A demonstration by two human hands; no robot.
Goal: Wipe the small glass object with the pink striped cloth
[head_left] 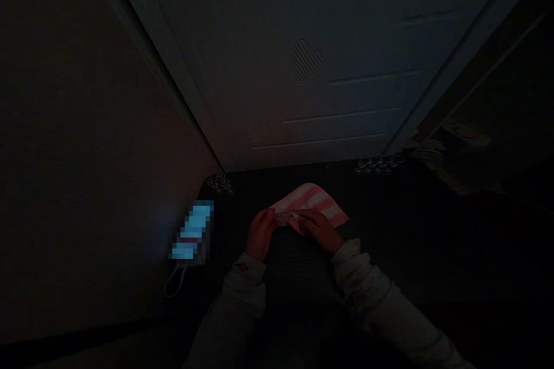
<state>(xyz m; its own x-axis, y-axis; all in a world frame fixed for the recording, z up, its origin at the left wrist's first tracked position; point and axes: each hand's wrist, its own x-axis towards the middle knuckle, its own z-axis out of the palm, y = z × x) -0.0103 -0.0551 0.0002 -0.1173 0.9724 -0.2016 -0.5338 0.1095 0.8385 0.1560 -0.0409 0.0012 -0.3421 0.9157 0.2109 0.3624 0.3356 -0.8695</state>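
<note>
A pink-and-white striped piece of cloth or paper lies spread on the dark surface, fanning away from me to a rounded far edge. My left hand is closed, its fingers pinching the gathered near-left edge of the piece. Close beside it, my right hand is closed too, with its fingertips on the same bunched edge and the right corner sticking out past the knuckles. A small pale bit shows between the two sets of fingertips, too dim to make out.
At left, a lit, pixel-blurred screen leans by the wall, a white cord loop below it. Small shiny metal rings cluster at the left rear, more rings at the right rear. Behind stands a white panel with heart patterns.
</note>
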